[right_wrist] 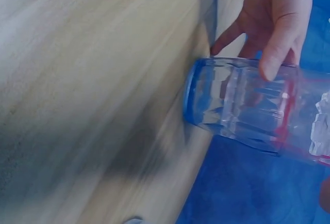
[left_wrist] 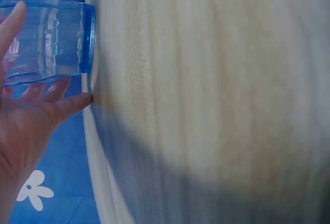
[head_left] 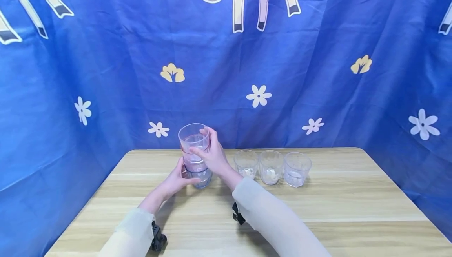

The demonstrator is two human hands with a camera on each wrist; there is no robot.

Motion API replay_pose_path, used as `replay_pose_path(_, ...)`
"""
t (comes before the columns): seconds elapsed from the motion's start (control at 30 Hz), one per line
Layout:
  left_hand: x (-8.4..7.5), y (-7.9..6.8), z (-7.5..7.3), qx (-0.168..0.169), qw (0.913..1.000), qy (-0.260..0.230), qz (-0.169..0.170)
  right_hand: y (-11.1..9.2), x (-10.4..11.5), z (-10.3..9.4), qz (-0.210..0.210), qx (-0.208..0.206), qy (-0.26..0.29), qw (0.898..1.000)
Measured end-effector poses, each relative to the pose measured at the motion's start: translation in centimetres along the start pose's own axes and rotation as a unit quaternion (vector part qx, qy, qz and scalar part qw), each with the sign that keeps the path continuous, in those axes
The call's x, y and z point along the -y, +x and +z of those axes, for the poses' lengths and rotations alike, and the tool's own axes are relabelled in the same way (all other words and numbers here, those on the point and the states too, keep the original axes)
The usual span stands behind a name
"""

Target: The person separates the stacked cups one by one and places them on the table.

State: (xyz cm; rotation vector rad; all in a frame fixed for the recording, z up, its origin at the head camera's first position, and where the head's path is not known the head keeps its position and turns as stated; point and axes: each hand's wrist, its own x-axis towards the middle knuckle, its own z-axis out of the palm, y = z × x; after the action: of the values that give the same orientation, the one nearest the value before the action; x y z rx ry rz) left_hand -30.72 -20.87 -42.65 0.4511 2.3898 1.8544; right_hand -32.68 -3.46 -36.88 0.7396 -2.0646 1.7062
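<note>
A stack of tumblers stands towards the back left of the table. At its bottom is a blue-tinted tumbler (head_left: 202, 179), with a pink-tinted tumbler (head_left: 192, 166) above it and a clear tumbler (head_left: 188, 131) uppermost. My left hand (head_left: 176, 180) holds the blue tumbler low down, thumb in front and fingers behind. Higher up, my right hand (head_left: 213, 153) grips the pink tumbler near where the clear one sits in it. In the right wrist view, the left thumb lies against the blue tumbler (right_wrist: 227, 100); only a bit of my right hand shows at the edge.
Three clear tumblers stand in a row right of the stack: a left one (head_left: 246, 164), a middle one (head_left: 271, 166) and a right one (head_left: 297, 169). A blue patterned curtain (head_left: 219, 72) hangs behind the wooden table (head_left: 335, 217).
</note>
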Motion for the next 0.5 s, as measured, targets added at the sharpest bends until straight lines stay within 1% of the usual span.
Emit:
replay_pose_path(0.17,0.1,-0.1,-0.1,0.001,1.0000,-0.003,-0.008,0.5,1.0,-0.2,-0.027,-0.017,0.028,0.999)
replay_pose_path(0.27,0.2,-0.2,-0.1,0.002,1.0000,0.002,-0.005,0.9,2.1,-0.6,-0.045,-0.025,0.050,0.997)
replay_pose_path(0.37,0.1,-0.1,-0.1,0.002,1.0000,0.006,0.000,1.4,3.1,-1.3,-0.060,-0.031,0.072,0.995)
replay_pose_path(0.5,0.1,0.0,0.0,0.003,1.0000,0.007,0.003,1.5,4.6,-2.9,-0.067,-0.035,0.095,0.993)
